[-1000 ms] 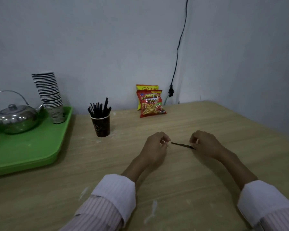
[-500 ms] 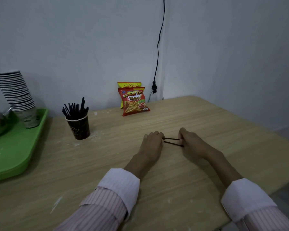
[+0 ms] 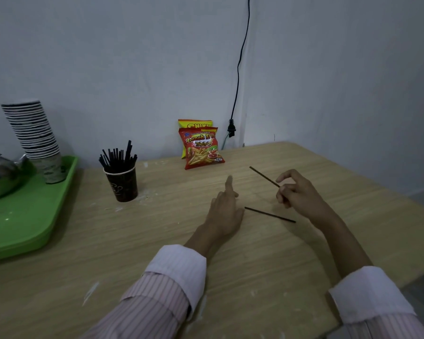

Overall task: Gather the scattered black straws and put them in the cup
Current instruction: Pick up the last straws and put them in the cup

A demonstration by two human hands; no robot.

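Two black straws are left outside the dark paper cup (image 3: 122,183), which already holds a bunch. Your right hand (image 3: 298,192) pinches one straw (image 3: 264,176) in its fingertips; the other straw (image 3: 269,214) lies on the wooden table (image 3: 132,241) beside your left hand (image 3: 224,211), forefinger extended, holding nothing.
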